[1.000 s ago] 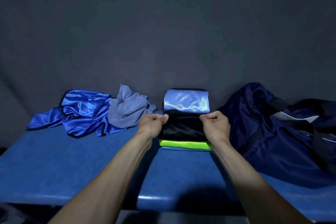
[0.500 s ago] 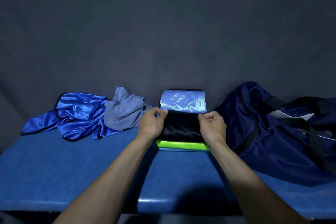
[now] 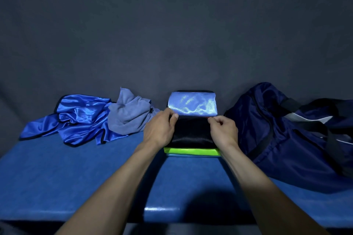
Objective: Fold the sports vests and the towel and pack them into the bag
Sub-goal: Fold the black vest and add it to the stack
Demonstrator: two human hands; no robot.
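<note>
A person stands at a blue worktop (image 3: 57, 187), both forearms reaching to a stack of folded vests at its middle. The left hand (image 3: 159, 129) and the right hand (image 3: 222, 131) each pinch the far edge of the black vest (image 3: 192, 133) that tops the stack, fingers curled with thumb against forefinger at the fabric's two corners. Compared with a second ago, the hands have carried this edge slightly farther away, so that the black layer now covers more of the stack and meets the near border of the light blue vest (image 3: 193, 105), whose shiny panel lies exposed just beyond. Beneath the black vest, a lime green vest (image 3: 193, 151) shows as a bright strip along the near side, with a thin pale blue layer under it. This suggests the fold of the black vest is being squared on the stack and is nearly complete. To the left, a royal blue vest (image 3: 80, 118) lies crumpled, touching a grey towel (image 3: 129, 116) that is bunched beside it; both remain unfolded. To the right, the navy bag (image 3: 286, 135) slumps on the worktop, well apart from the hands; whether its opening is unzipped cannot be told. By this reading, folding is partly done and packing has not begun.
</note>
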